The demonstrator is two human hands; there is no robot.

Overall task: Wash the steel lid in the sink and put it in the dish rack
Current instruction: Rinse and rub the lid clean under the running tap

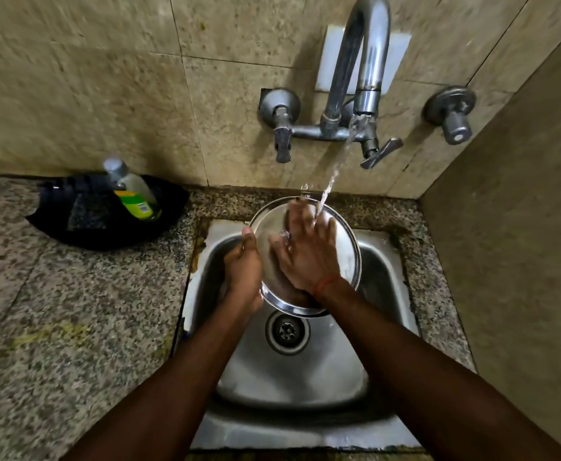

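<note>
- Right, rinse step, so the task is roughly midway. The sink [305, 377] sits under everything; I'd work over the bowl so runoff goes to the drain [287, 332] and not the counter [56, 311].
- The lid [347, 251] is tilted up on edge above the far end of the sink. That tilt suits rinsing: water should sheet down and drip off the low rim.
- My right hand [309, 257] has its fingers spread flat and pressed on the lid's near face, holding nothing. I'd rub in circles right out to the rim.
- My left hand [242, 271] pinches the lid's left rim, thumb on the near side. It's the only support and wet steel is probably slick, so I'd grip firmly and turn the lid in steps so every sector passes under the flow.
- Water [332, 181] from the tap [365, 61] lands on my right fingers near the lid's top edge.
- Hard to make out: I can't pick out a dish rack. A black tub [72, 224] with a bottle [136, 194] in it sits on the counter to the left, too blurred to say what it is.
- The lid's far face is hidden, so I can't judge it clean.
- My left fingers are behind the lid, out of sight.
- I see no knob or handle, and can't tell if there's soap film.
</note>
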